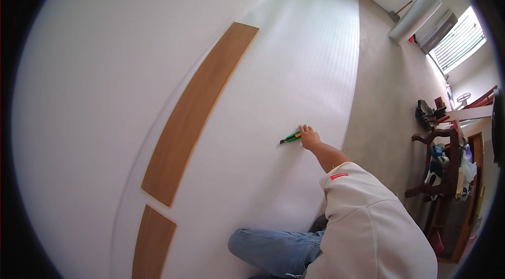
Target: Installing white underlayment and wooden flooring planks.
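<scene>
Matt white ribbed sheet (294, 58); wood-grain planks (197, 110); green plastic knife (291, 137).

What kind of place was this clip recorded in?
Probably a room at home having its floor laid: white underlay sheet covers the floor, wooden planks lie on it, and the right hand holds a green utility knife.

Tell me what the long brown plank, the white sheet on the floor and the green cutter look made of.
Plank: wood or wood-look laminate, matte brown with faint grain. White sheet: likely thin foam or plastic underlay, faintly ribbed, laid flat. Cutter in the right hand: green plastic body; blade too small to judge.
</scene>
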A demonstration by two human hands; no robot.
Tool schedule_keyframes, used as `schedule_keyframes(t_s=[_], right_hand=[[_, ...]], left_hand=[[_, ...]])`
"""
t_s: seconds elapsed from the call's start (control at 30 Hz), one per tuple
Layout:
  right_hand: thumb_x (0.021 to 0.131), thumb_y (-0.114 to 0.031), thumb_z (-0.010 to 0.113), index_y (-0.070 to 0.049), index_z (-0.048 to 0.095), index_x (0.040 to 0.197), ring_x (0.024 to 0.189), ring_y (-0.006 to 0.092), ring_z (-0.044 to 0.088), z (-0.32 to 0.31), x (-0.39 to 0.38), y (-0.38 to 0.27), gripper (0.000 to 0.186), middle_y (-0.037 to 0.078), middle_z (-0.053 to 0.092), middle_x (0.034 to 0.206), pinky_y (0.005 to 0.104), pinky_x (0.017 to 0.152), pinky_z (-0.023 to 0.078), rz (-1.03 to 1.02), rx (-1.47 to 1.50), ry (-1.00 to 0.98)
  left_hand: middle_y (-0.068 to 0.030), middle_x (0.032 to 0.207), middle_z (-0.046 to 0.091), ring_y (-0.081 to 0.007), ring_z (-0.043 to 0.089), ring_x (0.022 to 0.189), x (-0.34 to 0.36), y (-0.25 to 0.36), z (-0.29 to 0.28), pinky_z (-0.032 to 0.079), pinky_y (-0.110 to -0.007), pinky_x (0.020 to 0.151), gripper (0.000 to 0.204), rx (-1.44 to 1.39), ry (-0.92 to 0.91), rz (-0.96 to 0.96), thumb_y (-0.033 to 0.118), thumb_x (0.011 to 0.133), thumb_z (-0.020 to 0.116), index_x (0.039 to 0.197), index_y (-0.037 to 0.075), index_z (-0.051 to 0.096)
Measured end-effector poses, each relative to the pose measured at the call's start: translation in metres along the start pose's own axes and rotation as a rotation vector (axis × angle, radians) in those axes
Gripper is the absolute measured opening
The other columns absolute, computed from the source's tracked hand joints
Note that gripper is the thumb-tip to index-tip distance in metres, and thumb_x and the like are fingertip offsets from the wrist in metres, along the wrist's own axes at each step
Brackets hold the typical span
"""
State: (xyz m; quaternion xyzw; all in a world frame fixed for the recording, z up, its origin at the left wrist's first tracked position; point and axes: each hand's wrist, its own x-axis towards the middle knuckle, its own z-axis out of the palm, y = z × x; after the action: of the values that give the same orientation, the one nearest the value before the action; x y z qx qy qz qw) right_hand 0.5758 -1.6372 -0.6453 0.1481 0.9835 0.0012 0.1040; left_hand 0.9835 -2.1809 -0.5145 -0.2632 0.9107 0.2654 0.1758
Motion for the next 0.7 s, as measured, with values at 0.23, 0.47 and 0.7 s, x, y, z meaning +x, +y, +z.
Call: schedule_keyframes(t_s=[0.23, 0.47, 0.7], right_hand=[[0.086, -0.009, 0.05, -0.004, 0.061, 0.104, 0.097, 0.0302, 0.06, -0.001, -0.026, -0.012, 0.021, 0.014, 0.058, 0.108, 0.0398, 0.083, 0.052, 0.038, 0.031, -0.089], [0.084, -0.009, 0.055, -0.005, 0.064, 0.093, 0.091, 0.0325, 0.065, 0.016, -0.141, -0.018, 0.014, 0.015, 0.062, 0.098, 0.043, 0.078, 0.054, 0.054, 0.349, -0.187], [0.075, -0.02, 0.06, 0.002, 0.063, 0.094, 0.095, 0.0385, 0.064, -0.055, -0.202, -0.018, 0.029, 0.024, 0.065, 0.097, 0.0462, 0.083, 0.051, -0.136, 0.668, -0.426]], left_hand=[[-0.0223, 0.112, 0.062, -0.0406, 0.058, 0.101, -0.026, 0.079, 0.004, 0.043, -0.053, 0.096, 0.044, 0.095, 0.065, 0.29, 0.036, 0.093, 0.053, 0.113, -0.003, 0.062], [-0.0217, 0.111, 0.063, -0.0402, 0.058, 0.101, -0.061, 0.119, 0.009, 0.043, -0.054, 0.095, 0.043, 0.17, 0.161, 0.613, 0.036, 0.094, 0.052, 0.111, -0.002, 0.063], [-0.0212, 0.111, 0.063, -0.0398, 0.059, 0.101, -0.106, 0.139, 0.013, 0.043, -0.054, 0.095, 0.042, 0.226, 0.231, 0.838, 0.036, 0.094, 0.051, 0.109, -0.002, 0.064]])
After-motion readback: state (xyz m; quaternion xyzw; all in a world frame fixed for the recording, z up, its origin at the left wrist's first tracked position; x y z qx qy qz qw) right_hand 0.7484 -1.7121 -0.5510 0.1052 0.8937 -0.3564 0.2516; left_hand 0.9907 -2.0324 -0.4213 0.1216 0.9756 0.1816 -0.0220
